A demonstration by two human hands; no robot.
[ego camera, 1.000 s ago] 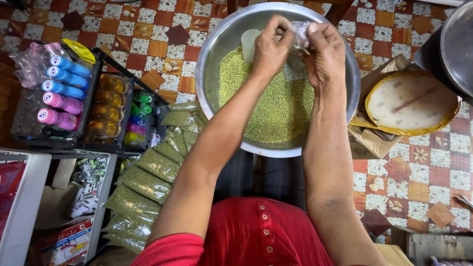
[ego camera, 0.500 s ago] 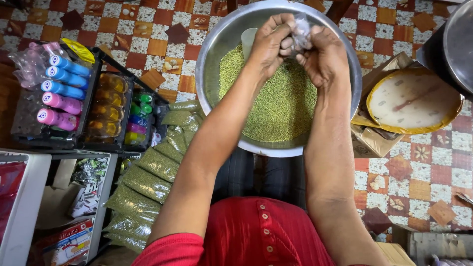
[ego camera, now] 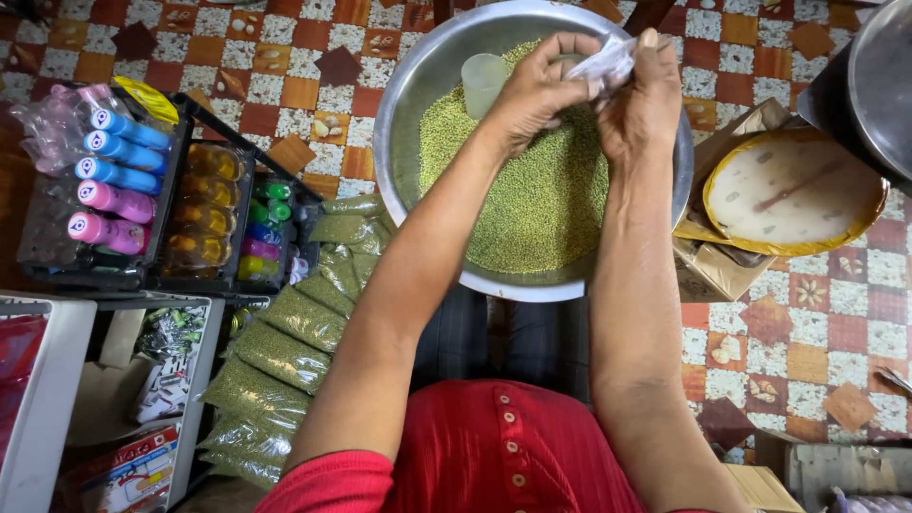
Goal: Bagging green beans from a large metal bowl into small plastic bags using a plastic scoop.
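Head view, looking straight down: I see both hands raised over the big steel basin, which is my landmark for everything. Left hand and right hand meet above the basin's far half, both pinching a small clear plastic bag. Left fingers curl onto its lower end, right thumb and fingertips are pressed together on its top. I cannot tell if anything is in the bag; it is crumpled and mostly hidden by the fingers.

Risk, as I judge it: the film is thin and slippery, so a loose pinch could let it drop into the green mung beans that fill the basin. Pulling too hard at the mouth could tear it. A tilt with the mouth open would scatter grains past the rim onto the tiled floor.

Bag sits between the two hands, touching both, held clear above the beans. A plastic cup lies in the beans at the basin's far left, just beside the left hand. Filled bean packets lie left of the basin.
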